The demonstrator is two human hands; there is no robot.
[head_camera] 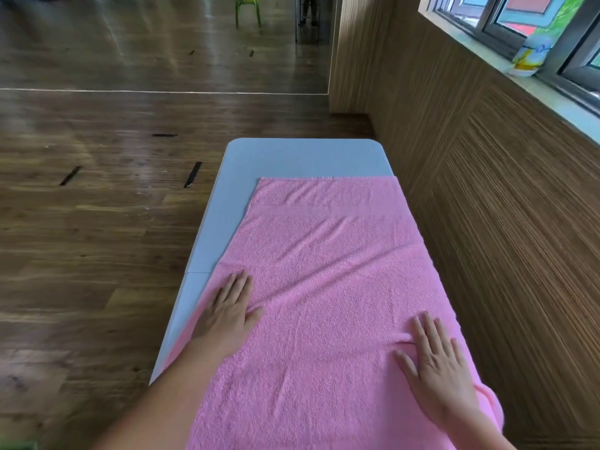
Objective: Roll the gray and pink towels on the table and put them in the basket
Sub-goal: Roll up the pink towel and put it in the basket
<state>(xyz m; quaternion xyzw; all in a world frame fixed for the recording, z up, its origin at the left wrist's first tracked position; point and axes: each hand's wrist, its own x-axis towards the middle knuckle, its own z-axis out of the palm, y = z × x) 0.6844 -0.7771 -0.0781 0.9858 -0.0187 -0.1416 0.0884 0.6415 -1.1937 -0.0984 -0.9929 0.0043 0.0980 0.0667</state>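
A pink towel (328, 274) lies spread flat along the grey table (292, 157), covering most of it, with a few diagonal creases. My left hand (229, 310) presses flat on the towel near its left edge, fingers straight and together. My right hand (438, 365) lies flat on the towel near its right edge, fingers spread slightly. Neither hand grips the cloth. No gray towel and no basket are in view.
The table's right side runs along a wood-panelled wall (487, 190) under a window sill. Dark wooden floor (97, 222) lies to the left with black tape marks. A green chair (248, 8) stands far back.
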